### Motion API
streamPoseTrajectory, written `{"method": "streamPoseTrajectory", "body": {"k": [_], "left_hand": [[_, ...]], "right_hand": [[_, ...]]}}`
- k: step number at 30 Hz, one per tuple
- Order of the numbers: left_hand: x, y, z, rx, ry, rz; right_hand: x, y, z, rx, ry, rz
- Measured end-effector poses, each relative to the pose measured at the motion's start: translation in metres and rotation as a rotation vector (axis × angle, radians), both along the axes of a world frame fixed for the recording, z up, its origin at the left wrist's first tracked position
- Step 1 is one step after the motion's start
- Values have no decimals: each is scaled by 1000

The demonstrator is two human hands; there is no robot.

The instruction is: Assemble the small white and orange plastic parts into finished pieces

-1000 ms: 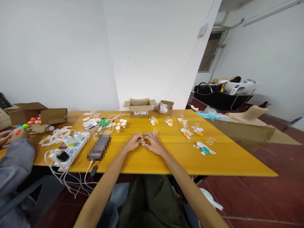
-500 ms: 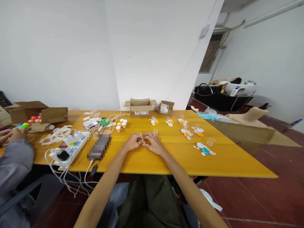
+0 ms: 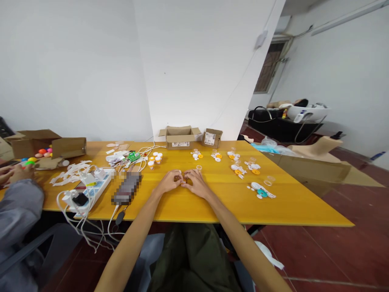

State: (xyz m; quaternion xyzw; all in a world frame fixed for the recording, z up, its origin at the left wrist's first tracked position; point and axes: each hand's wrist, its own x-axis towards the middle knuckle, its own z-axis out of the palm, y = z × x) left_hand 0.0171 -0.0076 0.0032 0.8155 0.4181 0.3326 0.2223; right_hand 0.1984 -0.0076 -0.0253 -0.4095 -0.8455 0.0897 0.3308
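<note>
Over the middle of the yellow table [image 3: 194, 211], my left hand [image 3: 171, 181] and my right hand [image 3: 196, 183] meet at their fingertips. Both have curled fingers around a small orange and white piece [image 3: 183, 182], mostly hidden by the fingers. Just beyond my right hand lies a clear ring [image 3: 199, 167]. Groups of white and orange parts [image 3: 217, 156] lie farther back and to the right. A teal disc [image 3: 262, 193] with white pieces is at the right, near another clear ring [image 3: 269, 180].
Two cardboard boxes [image 3: 179, 138] [image 3: 212, 138] stand against the wall. Assembled white and orange pieces [image 3: 155, 158] sit left of centre. A power strip [image 3: 97, 188] with cables and a blurred phone [image 3: 127, 189] lie left. Another person's hand [image 3: 22, 173] is beside colored balls [image 3: 45, 152].
</note>
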Motion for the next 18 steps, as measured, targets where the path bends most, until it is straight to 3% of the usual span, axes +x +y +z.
{"method": "streamPoseTrajectory", "body": {"k": [18], "left_hand": [[1,4,-5,-4,-12,-19]], "right_hand": [[0,2,-2,11,-5,7]]}}
